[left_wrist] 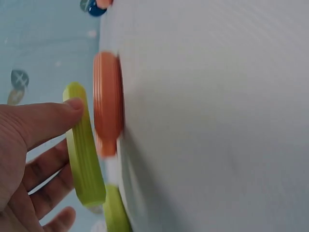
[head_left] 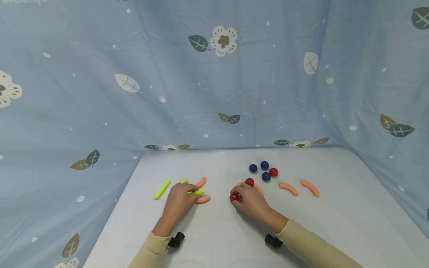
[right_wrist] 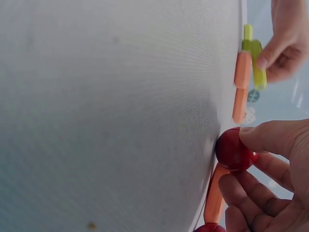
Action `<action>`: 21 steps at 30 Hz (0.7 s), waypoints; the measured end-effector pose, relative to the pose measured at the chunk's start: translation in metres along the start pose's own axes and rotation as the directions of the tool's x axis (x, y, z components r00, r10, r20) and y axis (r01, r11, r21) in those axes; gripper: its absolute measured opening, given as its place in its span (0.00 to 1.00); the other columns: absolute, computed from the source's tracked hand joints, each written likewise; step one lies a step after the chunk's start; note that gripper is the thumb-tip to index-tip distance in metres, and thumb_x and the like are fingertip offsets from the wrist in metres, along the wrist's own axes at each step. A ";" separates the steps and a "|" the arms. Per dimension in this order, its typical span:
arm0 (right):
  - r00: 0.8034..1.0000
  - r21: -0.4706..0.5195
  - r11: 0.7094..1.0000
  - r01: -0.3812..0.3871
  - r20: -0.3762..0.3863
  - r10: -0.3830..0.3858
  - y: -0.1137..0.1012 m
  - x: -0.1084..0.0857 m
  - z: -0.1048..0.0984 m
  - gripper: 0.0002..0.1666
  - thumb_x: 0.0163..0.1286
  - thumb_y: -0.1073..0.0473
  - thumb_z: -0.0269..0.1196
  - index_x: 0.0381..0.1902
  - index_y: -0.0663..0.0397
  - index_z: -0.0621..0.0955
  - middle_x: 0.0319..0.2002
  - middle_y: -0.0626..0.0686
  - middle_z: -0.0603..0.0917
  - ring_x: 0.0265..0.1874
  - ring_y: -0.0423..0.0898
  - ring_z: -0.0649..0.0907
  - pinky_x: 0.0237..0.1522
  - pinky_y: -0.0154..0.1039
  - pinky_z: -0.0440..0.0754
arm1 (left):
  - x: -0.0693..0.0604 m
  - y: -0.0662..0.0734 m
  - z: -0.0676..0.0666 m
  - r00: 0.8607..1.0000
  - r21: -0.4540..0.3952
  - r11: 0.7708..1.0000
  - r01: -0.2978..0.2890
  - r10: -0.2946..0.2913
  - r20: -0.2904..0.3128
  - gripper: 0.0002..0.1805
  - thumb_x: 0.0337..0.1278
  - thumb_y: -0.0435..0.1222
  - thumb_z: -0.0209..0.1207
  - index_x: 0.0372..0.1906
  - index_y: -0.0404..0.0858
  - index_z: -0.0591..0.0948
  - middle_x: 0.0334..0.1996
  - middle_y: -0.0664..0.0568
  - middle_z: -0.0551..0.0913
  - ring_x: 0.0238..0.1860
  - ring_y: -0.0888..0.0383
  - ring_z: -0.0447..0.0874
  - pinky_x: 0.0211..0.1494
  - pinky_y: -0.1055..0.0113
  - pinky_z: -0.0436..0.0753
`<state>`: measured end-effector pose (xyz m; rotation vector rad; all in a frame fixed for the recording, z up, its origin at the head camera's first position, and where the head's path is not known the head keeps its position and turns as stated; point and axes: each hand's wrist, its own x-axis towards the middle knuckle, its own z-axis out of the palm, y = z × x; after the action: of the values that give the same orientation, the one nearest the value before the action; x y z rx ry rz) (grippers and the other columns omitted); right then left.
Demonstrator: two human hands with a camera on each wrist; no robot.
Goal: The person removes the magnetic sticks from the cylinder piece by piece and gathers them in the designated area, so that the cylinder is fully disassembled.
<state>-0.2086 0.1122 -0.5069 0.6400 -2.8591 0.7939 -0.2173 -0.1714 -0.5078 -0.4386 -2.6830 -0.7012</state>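
My left hand (head_left: 180,199) pinches a yellow-green stick (left_wrist: 86,150) between thumb and fingers, above the table. Close by lie two curved orange pieces (head_left: 203,199), seen beyond the stick in the left wrist view. Another yellow-green stick (head_left: 184,181) shows partly behind that hand. With thumb and fingertips my right hand (head_left: 253,204) holds a glossy red ball (right_wrist: 234,150), at or just over the tabletop. Beside it, curved orange pieces (head_left: 259,189) are partly hidden by the hand, and a second red ball (head_left: 249,182) sits just past the fingers.
A yellow-green stick (head_left: 162,189) lies at the left of the white table (head_left: 214,230). Farther back are several dark blue balls (head_left: 266,176) and one red ball (head_left: 273,172). Two curved orange pieces (head_left: 288,188) lie at right. A patterned blue cloth (head_left: 187,93) surrounds the table.
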 end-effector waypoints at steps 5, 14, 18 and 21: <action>1.000 -0.017 1.000 0.000 -0.011 0.000 0.000 0.000 0.001 0.15 0.58 0.59 0.76 0.43 0.48 0.86 0.40 0.46 0.82 0.34 0.39 0.80 0.38 0.35 0.83 | -0.011 -0.015 -0.014 0.998 0.054 0.997 0.060 -0.061 0.014 0.12 0.46 0.38 0.78 0.38 0.44 0.91 0.33 0.56 0.87 0.37 0.54 0.84 0.46 0.56 0.81; 0.999 -0.042 0.999 0.013 -0.032 -0.014 0.000 -0.002 0.001 0.15 0.57 0.59 0.76 0.43 0.47 0.86 0.39 0.45 0.82 0.32 0.39 0.79 0.36 0.34 0.81 | -0.028 -0.030 -0.026 0.988 0.112 0.985 0.135 -0.142 0.065 0.12 0.47 0.37 0.78 0.39 0.43 0.90 0.34 0.55 0.87 0.37 0.56 0.86 0.43 0.56 0.83; 0.999 -0.054 0.998 0.013 -0.040 -0.015 0.000 -0.002 0.002 0.15 0.57 0.59 0.76 0.43 0.47 0.86 0.38 0.44 0.81 0.32 0.39 0.77 0.35 0.34 0.80 | -0.030 -0.031 -0.027 0.986 0.118 0.983 0.139 -0.149 0.077 0.12 0.47 0.37 0.78 0.39 0.43 0.90 0.34 0.55 0.87 0.37 0.56 0.85 0.43 0.56 0.84; 0.999 -0.055 0.998 0.013 -0.040 -0.015 0.001 -0.002 0.003 0.15 0.57 0.58 0.76 0.43 0.47 0.86 0.39 0.44 0.81 0.32 0.39 0.77 0.35 0.34 0.80 | -0.031 -0.030 -0.027 0.985 0.121 0.982 0.144 -0.154 0.082 0.13 0.47 0.36 0.78 0.39 0.42 0.89 0.34 0.54 0.87 0.37 0.55 0.85 0.43 0.57 0.84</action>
<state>-0.2075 0.1123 -0.5104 0.6297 -2.8260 0.7155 -0.1942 -0.2170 -0.5105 -0.2475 -2.8470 -0.5764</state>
